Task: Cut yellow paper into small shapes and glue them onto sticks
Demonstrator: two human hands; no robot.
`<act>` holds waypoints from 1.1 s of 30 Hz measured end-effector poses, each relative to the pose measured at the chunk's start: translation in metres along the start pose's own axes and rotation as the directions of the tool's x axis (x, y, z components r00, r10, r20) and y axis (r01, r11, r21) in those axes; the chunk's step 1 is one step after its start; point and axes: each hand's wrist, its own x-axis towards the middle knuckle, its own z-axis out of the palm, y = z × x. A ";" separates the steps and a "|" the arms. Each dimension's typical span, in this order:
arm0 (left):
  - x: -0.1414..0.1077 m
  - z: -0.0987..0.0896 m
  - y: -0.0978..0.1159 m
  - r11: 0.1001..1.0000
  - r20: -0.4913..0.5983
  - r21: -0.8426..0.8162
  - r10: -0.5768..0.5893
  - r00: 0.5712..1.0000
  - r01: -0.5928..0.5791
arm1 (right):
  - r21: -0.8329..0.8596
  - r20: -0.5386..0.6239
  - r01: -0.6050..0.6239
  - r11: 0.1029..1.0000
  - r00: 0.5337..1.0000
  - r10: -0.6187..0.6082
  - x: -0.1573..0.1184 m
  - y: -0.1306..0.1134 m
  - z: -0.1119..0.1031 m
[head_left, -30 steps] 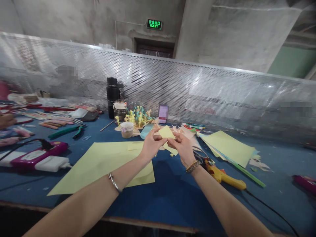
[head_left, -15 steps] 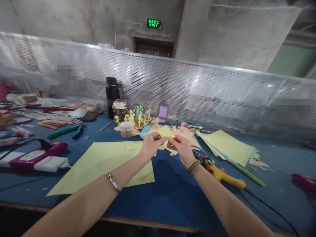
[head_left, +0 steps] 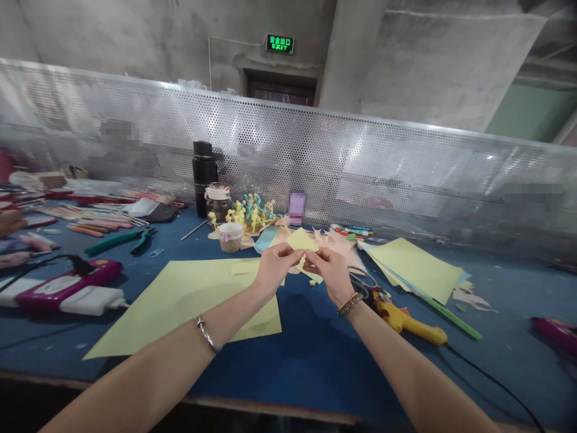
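Pinching paper: the left hand [head_left: 274, 269] and the right hand [head_left: 331, 273] are both closed, their fingertips and thumbs gripping a small yellow paper piece [head_left: 300, 240] from either side.
Paper's place: directly between the hands, held up off the tabletop [head_left: 288, 367].
Long axis: runs roughly away from the person, leaning slightly; the broad top juts forward beyond the fingertips, while a lower corner hangs back toward the person.
Nearer hand: both hands touch the paper about equally, though that lower corner sits just under the right hand's fingers.
Below the left hand: a large yellow sheet [head_left: 180, 313] lies flat, its near part under the left forearm.
Right of the right hand: scissors [head_left: 360, 278], a yellow glue gun [head_left: 401, 319] and a stack of yellow sheets [head_left: 415, 267].
Beyond the hands: paper scraps [head_left: 333, 243], a small paper cup [head_left: 229, 236] and a black bottle [head_left: 204, 171].
Far left of the hands: green pliers [head_left: 118, 240] and another person's hand [head_left: 9, 222].
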 end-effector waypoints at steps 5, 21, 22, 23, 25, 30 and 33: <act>0.000 0.000 -0.001 0.998 0.005 -0.059 -0.028 1.000 0.028 | -0.001 -0.015 -0.005 1.000 1.000 0.005 0.000 0.000 0.001; 0.000 0.000 0.002 0.993 0.044 -0.071 -0.093 0.995 0.096 | 0.005 -0.034 -0.006 1.000 0.999 0.006 0.000 0.000 0.002; -0.001 0.000 0.003 0.989 0.061 -0.080 -0.120 0.991 0.124 | 0.001 -0.031 -0.003 1.000 1.000 0.003 0.000 0.000 0.002; -0.001 0.000 0.004 0.985 0.073 -0.082 -0.143 0.987 0.149 | -0.001 -0.029 -0.001 1.000 1.000 0.001 0.001 0.000 0.002; -0.001 0.001 0.005 0.983 0.080 -0.070 -0.166 0.983 0.171 | -0.002 -0.025 0.000 1.000 1.000 0.000 0.001 0.001 0.001; -0.002 0.002 0.007 0.989 0.049 -0.034 -0.145 0.988 0.147 | -0.010 -0.015 -0.010 1.000 1.000 0.010 0.001 0.000 0.001; -0.002 0.001 0.008 0.989 0.061 -0.013 -0.143 0.988 0.144 | -0.015 0.002 -0.005 1.000 1.000 0.005 0.001 -0.001 0.001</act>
